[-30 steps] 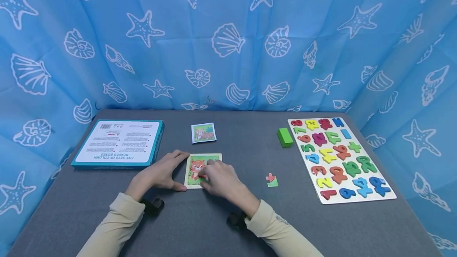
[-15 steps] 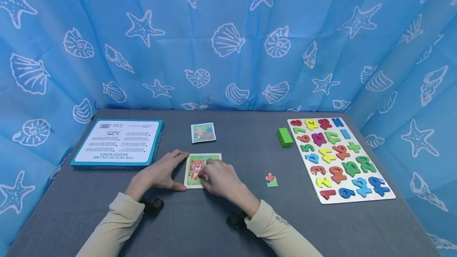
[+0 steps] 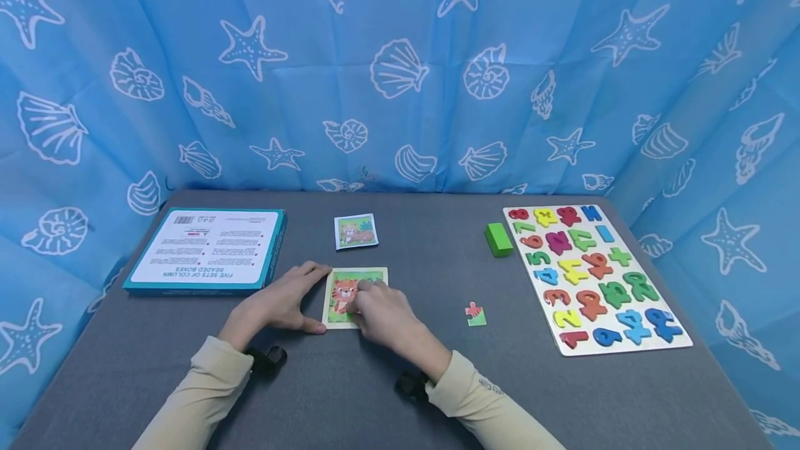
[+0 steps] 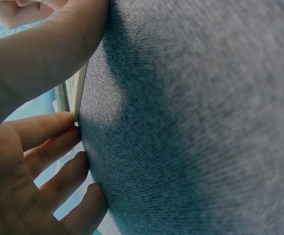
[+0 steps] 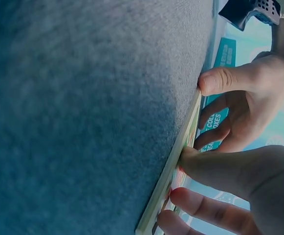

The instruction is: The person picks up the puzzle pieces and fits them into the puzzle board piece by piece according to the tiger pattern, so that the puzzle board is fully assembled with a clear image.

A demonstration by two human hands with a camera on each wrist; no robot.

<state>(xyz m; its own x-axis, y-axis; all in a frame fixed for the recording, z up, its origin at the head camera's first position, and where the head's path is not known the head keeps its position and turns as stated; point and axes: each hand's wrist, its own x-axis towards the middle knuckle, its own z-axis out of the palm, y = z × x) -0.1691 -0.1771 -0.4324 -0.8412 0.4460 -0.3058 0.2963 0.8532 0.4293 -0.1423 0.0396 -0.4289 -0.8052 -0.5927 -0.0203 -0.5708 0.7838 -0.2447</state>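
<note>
In the head view a small framed jigsaw puzzle (image 3: pixel 344 296) with an orange tiger on green lies flat at the middle of the table. My left hand (image 3: pixel 278 302) spans its left side, thumb at the near corner and index fingertip at the far one. Over the right part, my right hand (image 3: pixel 386 314) bends its fingers down onto the picture. From the right wrist, the right thumb and two fingertips come down inside the light wooden frame (image 5: pixel 168 169), around a puzzle piece mostly hidden under them. A loose puzzle piece (image 3: pixel 475 314), red and green, lies to the right.
A small picture card (image 3: pixel 356 231) lies beyond the puzzle. At the left is a flat teal box (image 3: pixel 209 248); at the right, a green block (image 3: pixel 498 239) and a white board (image 3: pixel 550 335) of coloured number shapes. A blue shell-patterned curtain (image 3: pixel 431 117) rises behind the table.
The right hand has shifted very slightly over the puzzle, its fingertips still down on the picture. The left hand, the loose piece and the other things stay where they were.
</note>
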